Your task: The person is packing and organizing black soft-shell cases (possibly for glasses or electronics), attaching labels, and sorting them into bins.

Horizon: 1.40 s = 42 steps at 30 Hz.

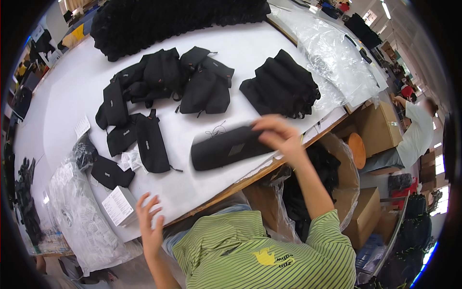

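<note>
A long black pouch [216, 153], rounded like a tube with a small grey patch on its front, lies near the table's front edge. My right hand [284, 137] is at its right end, fingers over the upper edge and blurred by motion; whether they grip it is unclear. Over the table's front edge, my left hand [150, 221] has its fingers spread with nothing in them. Nearest to it is a stack of white printed cards [119, 207]. Smaller black zip pouches [151, 144] lie farther left, some with pull cords.
Behind are a heap of black pouches [163, 72], a fanned black stack [281, 84] and a long black pile [178, 19]. Clear plastic bags lie at left [72, 207] and far right [332, 53]. A lined carton [346, 168] stands below the table edge; a person [416, 130] is at right.
</note>
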Each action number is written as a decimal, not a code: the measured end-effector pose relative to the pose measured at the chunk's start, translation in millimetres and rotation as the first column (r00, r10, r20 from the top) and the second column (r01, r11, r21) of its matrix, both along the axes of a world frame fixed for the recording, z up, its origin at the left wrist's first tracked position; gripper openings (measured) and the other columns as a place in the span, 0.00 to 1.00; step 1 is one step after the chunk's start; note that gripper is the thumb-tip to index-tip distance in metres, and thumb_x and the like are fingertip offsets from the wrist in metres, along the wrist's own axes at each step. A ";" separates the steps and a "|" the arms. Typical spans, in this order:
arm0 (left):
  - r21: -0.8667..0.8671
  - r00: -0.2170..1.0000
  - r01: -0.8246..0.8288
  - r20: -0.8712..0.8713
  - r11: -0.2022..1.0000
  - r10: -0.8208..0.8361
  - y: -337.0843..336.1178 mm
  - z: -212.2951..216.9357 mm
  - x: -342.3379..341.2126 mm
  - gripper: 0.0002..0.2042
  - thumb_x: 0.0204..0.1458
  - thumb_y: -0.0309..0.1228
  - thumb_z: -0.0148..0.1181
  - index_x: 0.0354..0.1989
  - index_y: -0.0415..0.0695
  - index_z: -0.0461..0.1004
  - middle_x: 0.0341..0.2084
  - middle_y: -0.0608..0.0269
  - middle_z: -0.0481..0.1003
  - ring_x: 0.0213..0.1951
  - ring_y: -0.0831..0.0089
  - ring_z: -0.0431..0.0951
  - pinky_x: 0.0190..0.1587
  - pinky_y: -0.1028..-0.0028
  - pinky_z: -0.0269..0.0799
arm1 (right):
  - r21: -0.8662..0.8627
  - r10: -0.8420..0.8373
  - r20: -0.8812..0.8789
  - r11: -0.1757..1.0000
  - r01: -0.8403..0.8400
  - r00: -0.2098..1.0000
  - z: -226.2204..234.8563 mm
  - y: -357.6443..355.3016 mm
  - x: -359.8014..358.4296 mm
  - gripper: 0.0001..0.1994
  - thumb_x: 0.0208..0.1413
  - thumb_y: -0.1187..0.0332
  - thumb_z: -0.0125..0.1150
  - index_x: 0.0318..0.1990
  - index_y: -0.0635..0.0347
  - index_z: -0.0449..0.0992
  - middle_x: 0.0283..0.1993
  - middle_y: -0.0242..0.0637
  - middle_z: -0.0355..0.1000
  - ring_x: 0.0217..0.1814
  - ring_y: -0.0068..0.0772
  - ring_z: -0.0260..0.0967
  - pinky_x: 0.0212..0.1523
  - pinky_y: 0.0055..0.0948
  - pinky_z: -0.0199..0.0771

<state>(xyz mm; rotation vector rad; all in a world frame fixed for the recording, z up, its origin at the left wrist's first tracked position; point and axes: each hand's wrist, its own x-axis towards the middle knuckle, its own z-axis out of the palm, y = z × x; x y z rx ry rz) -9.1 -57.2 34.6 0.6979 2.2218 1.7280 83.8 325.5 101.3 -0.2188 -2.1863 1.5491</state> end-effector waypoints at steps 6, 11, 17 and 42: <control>0.046 0.967 -0.249 -0.047 0.967 0.251 -42.1 -6.6 -22.3 0.11 0.57 0.27 0.50 0.47 0.37 0.70 0.55 0.57 0.61 0.47 0.71 0.70 0.47 0.73 0.68 | 0.166 -0.587 -0.636 0.531 0.831 0.501 61.5 128.8 4.0 0.09 0.55 0.72 0.61 0.44 0.59 0.77 0.49 0.35 0.71 0.51 0.26 0.67 0.51 0.26 0.66; 0.073 0.994 -0.103 0.051 0.992 0.100 13.2 3.5 -9.9 0.09 0.56 0.27 0.52 0.44 0.37 0.71 0.51 0.57 0.64 0.46 0.71 0.71 0.47 0.74 0.68 | 0.551 -0.496 -0.430 0.517 0.655 0.754 26.5 213.5 -9.2 0.07 0.50 0.77 0.59 0.37 0.59 0.77 0.43 0.42 0.72 0.49 0.44 0.68 0.51 0.32 0.65; 0.050 0.930 0.298 0.211 0.953 -0.301 86.4 24.7 -28.8 0.07 0.55 0.25 0.55 0.40 0.37 0.74 0.38 0.60 0.73 0.42 0.73 0.73 0.48 0.74 0.67 | 0.335 -0.558 -0.035 0.775 0.536 0.829 -3.6 237.2 -14.6 0.19 0.59 0.66 0.55 0.57 0.55 0.68 0.55 0.41 0.69 0.59 0.37 0.65 0.59 0.31 0.61; 0.162 0.580 0.048 0.799 0.986 -0.160 493.4 36.9 -53.4 0.38 0.48 0.49 0.65 0.59 0.41 0.51 0.51 0.58 0.64 0.51 0.73 0.65 0.53 0.73 0.59 | -0.146 -0.305 0.272 0.924 0.353 0.913 4.4 243.5 -13.3 0.38 0.44 0.58 0.72 0.63 0.58 0.62 0.65 0.45 0.59 0.68 0.42 0.54 0.66 0.35 0.51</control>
